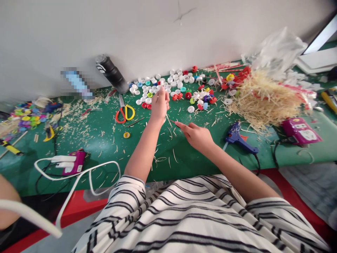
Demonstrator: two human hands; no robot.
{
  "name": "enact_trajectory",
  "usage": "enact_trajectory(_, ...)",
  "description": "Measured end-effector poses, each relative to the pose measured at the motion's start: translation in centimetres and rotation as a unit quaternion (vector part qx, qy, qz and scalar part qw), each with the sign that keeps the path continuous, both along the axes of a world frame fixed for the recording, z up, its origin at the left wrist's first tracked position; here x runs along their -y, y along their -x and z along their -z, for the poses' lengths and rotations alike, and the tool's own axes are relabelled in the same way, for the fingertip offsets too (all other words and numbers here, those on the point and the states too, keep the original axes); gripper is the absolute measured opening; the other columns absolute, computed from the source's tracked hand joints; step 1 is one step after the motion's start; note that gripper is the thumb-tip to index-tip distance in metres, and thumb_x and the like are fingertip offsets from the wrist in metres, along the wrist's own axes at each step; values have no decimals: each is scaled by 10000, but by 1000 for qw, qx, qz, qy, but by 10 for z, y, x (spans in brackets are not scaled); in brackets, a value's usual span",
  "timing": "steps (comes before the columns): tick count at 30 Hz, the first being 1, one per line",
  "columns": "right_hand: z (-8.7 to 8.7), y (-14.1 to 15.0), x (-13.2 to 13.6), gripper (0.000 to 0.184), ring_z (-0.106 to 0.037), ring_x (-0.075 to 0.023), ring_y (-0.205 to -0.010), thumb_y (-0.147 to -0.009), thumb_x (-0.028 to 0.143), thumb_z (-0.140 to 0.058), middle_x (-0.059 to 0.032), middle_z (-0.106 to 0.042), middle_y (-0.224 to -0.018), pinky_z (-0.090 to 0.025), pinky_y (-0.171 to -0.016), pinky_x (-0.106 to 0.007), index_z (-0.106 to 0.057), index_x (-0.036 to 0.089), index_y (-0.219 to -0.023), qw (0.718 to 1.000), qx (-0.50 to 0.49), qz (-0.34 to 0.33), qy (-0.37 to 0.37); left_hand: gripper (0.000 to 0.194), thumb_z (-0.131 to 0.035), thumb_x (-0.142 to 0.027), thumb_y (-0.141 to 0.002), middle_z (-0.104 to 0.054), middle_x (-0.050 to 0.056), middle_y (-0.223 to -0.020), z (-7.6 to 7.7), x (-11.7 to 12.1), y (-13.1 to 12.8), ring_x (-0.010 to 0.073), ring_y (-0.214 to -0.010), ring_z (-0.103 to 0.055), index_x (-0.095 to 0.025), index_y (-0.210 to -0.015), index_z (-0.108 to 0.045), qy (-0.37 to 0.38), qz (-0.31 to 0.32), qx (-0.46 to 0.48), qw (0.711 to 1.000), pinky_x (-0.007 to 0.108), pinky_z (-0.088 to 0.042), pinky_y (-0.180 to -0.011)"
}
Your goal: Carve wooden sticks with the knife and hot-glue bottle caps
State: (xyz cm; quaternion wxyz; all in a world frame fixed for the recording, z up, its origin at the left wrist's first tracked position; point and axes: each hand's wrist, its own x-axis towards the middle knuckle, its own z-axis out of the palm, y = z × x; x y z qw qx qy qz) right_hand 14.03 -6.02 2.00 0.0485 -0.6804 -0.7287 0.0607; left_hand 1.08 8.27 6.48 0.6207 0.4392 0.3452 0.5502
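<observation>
The thin dark tool [172, 122] juts leftward from the right-hand grip [198, 136].

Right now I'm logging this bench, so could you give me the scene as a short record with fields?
Left hand: closed, thumb up; contents hidden
Right hand: holding a thin dark tool
Table: green, scattered with thin scraps
Beyond the hands: small caps, many white, others coloured
Left side: scissors with red and yellow handles; black bottle near the wall
Right side: blue glue gun, straw-coloured pile
</observation>
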Motion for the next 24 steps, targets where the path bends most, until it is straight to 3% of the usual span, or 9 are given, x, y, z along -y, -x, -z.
enact_trajectory(5,-5,-2,-7,521,-553,-140,-675,-1068,366,-266,-44,-669,-999,-265,-568,-256,-313,463,-1578,1000,9,-9,0,530,-562,-618,-923,-300,-71,-499,0,1,0,57,-393,-257,-201,-612,-461,-16,6,-22,1000,237,-187,-398)
enact_trajectory(15,10,-5,-13,503,-599,-156,-695,-1064,384,-301,-30,-682,-933,-259,-552,-264,-387,436,-1557,999,-36,-19,4,547,-555,-639,-916,-298,-70,-499,0,1,2,51,-382,-218,-199,-608,-447,-5,22,-34,999,235,-168,-385)
enact_trajectory(24,15,-2,-5,493,-637,-177,-761,-1061,385,-326,-20,-705,-924,-346,-592,-264,-412,447,-1543,997,-77,-28,12,542,-524,-637,-933,-268,-84,-499,-13,4,10,44,-361,-181,-203,-620,-437,16,66,-38,997,239,-136,-376)
